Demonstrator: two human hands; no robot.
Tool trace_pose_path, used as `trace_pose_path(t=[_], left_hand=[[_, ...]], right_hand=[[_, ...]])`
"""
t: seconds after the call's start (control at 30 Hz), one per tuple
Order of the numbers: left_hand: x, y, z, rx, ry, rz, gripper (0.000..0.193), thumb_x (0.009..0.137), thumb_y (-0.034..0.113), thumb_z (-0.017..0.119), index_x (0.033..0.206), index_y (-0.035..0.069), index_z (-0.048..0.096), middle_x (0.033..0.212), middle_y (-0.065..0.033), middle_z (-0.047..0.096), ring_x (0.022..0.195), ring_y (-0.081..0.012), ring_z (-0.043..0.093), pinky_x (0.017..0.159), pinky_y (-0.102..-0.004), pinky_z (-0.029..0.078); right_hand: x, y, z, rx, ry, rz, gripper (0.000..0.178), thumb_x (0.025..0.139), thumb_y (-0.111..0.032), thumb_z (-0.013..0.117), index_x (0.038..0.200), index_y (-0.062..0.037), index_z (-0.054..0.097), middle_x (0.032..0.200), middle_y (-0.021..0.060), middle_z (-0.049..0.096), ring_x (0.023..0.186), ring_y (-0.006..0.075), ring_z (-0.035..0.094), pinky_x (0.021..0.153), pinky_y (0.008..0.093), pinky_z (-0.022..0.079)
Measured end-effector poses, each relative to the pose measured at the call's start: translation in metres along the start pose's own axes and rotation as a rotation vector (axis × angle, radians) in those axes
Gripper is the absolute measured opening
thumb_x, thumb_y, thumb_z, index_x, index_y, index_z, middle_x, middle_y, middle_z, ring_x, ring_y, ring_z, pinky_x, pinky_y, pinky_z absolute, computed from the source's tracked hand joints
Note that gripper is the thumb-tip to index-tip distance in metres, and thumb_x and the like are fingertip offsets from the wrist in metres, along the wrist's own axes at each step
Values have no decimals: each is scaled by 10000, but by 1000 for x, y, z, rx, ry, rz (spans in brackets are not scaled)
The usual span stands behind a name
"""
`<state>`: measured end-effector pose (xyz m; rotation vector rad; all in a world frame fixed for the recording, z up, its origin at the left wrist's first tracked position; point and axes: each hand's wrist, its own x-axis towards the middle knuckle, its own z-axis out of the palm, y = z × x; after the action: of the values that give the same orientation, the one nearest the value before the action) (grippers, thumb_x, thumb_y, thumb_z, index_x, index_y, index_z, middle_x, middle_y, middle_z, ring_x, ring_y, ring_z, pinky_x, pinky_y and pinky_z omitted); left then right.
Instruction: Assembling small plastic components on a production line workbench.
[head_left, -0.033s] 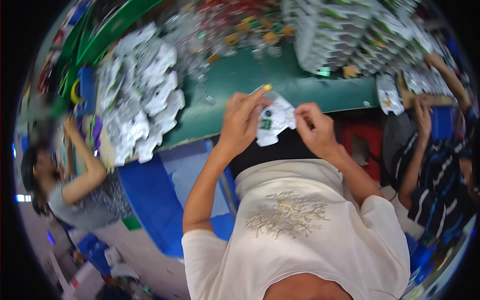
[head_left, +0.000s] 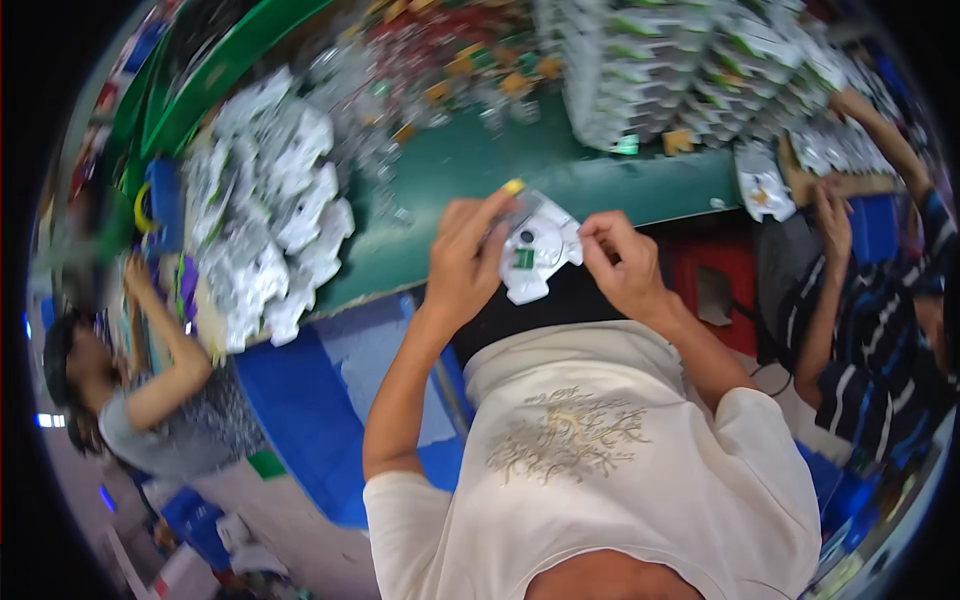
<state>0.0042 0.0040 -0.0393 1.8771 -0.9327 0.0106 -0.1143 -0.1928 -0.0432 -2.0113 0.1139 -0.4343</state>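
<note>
A white moulded plastic shell point(head_left: 545, 243), with a small green circuit board and a dark round hole in it, is held up over the near edge of the table. My left hand point(head_left: 465, 262) grips it by its left side, fingers partly behind its upper edge. A yellow cover or tip shows at the end of one left finger. My right hand point(head_left: 622, 262) is closed, its thumb and fingertips pinched at the shell's right edge. Whether a small piece lies between those fingertips is hidden.
On the green tabletop point(head_left: 440, 170), a heap of white shells point(head_left: 265, 215) lies left, loose clear and orange pieces point(head_left: 460, 75) at the back, and tall stacks of shells point(head_left: 640, 75) back right. Co-workers sit on both sides. A blue bin point(head_left: 300, 385) and red stool point(head_left: 720, 270) stand below.
The whole view has shifted slightly, so the scene sits further left. The shell has turned a little and its face shows more fully. Both hands stay at it.
</note>
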Motion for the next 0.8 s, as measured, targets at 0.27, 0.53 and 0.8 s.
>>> trace_pose_path(t=[0.27,0.53,0.8], left_hand=[[19,17,10,49,-20,76,307,779,-24,741,1079,-5,681,1043,-153,688,943,-327,622,841,-390,487],[19,17,25,73,-99,86,300,760,-7,755,1053,-6,689,1013,-148,691,936,-334,619,839,-400,494],[7,2,-9,116,5,48,263,780,6,755,1037,13,703,1000,-145,700,900,-319,632,813,-398,511]], right_hand=[[-49,29,-159,-45,541,268,87,971,-13,579,1048,-54,584,771,-41,559,623,22,486,533,184,387],[-37,84,-260,-11,526,314,105,976,-59,596,1070,-29,562,738,-22,558,564,25,481,477,178,350],[-41,122,-263,-183,864,302,200,993,-204,628,1097,-36,652,717,-38,578,578,20,451,501,178,330]])
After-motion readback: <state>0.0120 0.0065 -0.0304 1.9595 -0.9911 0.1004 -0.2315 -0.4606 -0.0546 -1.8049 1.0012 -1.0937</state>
